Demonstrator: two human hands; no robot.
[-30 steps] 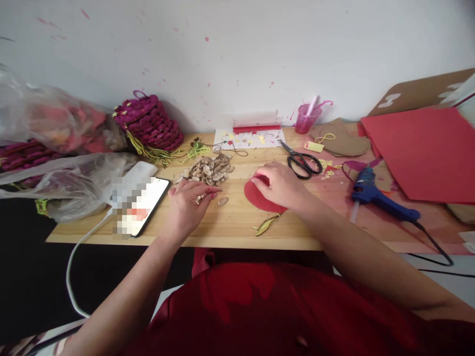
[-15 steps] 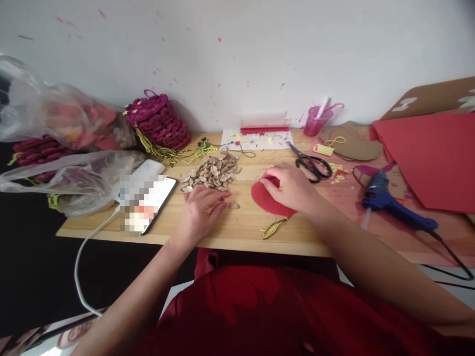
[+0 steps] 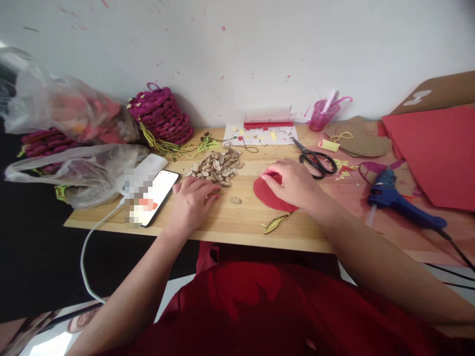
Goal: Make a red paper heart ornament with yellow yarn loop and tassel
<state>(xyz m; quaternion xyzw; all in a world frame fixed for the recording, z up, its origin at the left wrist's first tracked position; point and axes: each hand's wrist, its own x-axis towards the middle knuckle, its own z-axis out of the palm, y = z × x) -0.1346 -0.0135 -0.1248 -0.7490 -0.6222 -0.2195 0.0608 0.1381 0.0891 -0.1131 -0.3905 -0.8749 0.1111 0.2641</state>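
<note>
My left hand [image 3: 193, 200] hovers low over the table beside a pile of peanut shells [image 3: 218, 167], fingers stretched and a gap between thumb and forefinger. Nothing shows in it. A single peanut shell [image 3: 236, 200] lies just to its right. My right hand [image 3: 289, 183] is closed, thumb and fingertips together at the upper left edge of a rounded red card piece [image 3: 267, 197]. The hand covers much of that card. At the card's lower edge lies a yellow and black tassel [image 3: 275, 224].
Black scissors [image 3: 315, 160] lie beyond my right hand. On the right are a blue glue gun [image 3: 404, 202] and red sheets [image 3: 434, 158]. A phone [image 3: 159, 198], plastic bags [image 3: 89, 173] and a purple shell-covered craft [image 3: 163, 116] occupy the left. Star confetti covers a white sheet [image 3: 267, 138] at the back.
My left hand has drawn back slightly left, uncovering the single shell. My right hand stays on the red card. The whole view has shifted a little.
</note>
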